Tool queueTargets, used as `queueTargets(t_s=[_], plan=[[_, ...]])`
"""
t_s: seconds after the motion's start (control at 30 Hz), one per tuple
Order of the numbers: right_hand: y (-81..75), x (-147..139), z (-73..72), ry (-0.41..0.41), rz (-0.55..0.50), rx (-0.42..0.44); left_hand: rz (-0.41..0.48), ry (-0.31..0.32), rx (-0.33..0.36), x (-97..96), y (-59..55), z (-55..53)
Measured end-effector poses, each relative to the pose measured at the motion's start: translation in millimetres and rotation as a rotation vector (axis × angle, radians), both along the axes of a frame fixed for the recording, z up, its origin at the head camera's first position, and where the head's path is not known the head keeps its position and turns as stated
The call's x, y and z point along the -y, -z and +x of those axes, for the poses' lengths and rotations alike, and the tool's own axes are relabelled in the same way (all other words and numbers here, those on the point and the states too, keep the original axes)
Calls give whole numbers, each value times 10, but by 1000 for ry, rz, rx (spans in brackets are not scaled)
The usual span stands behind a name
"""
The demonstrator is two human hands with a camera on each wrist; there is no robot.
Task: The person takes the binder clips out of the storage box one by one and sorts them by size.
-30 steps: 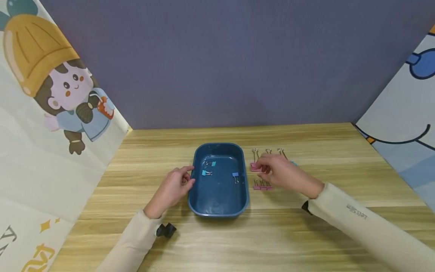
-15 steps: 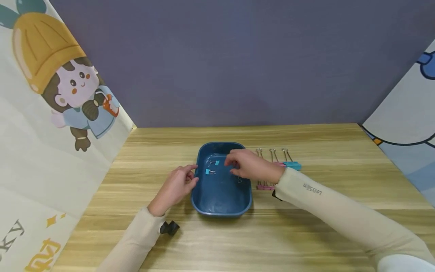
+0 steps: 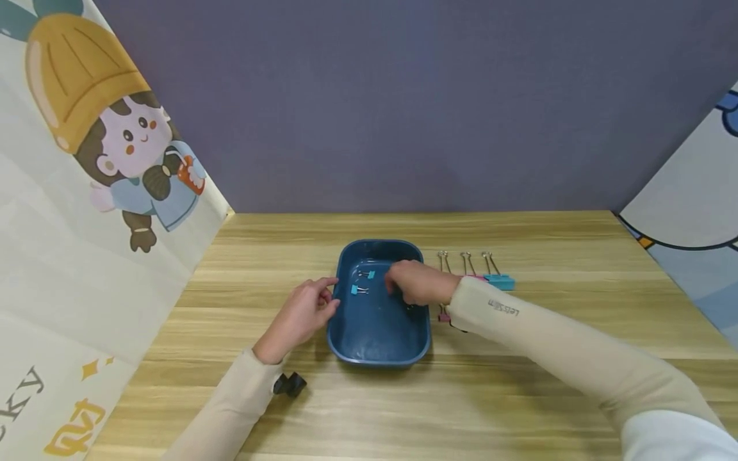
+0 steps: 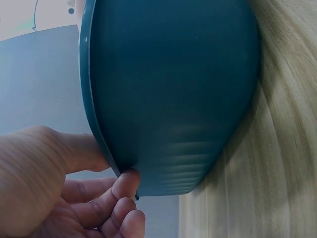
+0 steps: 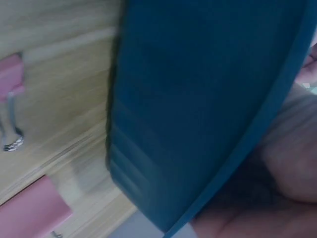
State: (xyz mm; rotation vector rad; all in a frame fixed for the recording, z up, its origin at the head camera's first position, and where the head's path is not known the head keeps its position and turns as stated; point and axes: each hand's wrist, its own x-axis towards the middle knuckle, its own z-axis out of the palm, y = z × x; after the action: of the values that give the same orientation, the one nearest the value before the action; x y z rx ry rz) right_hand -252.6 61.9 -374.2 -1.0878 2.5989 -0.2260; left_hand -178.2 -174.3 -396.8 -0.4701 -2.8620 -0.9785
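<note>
The rim of a dark blue, rounded rectangular plastic tray is pinched by the left hand. Inside the tray's right part the right hand is held with bent fingers; whether anything is grasped there cannot be told, because the fingertips are hidden. Between both hands, two small turquoise metal binder clips are seen on the tray floor. Right of the right hand, outside the tray, a larger turquoise binder clip is laid on the wood-grain table.
</note>
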Motion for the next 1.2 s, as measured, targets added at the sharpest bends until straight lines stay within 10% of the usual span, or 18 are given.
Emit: queueTargets(t_s=[0.37, 1.2], plan=[[76, 129, 13, 59, 112, -63, 2, 7, 22, -33, -26, -2], [86, 240, 11, 168, -66, -11, -11, -12, 12, 6, -7, 4]])
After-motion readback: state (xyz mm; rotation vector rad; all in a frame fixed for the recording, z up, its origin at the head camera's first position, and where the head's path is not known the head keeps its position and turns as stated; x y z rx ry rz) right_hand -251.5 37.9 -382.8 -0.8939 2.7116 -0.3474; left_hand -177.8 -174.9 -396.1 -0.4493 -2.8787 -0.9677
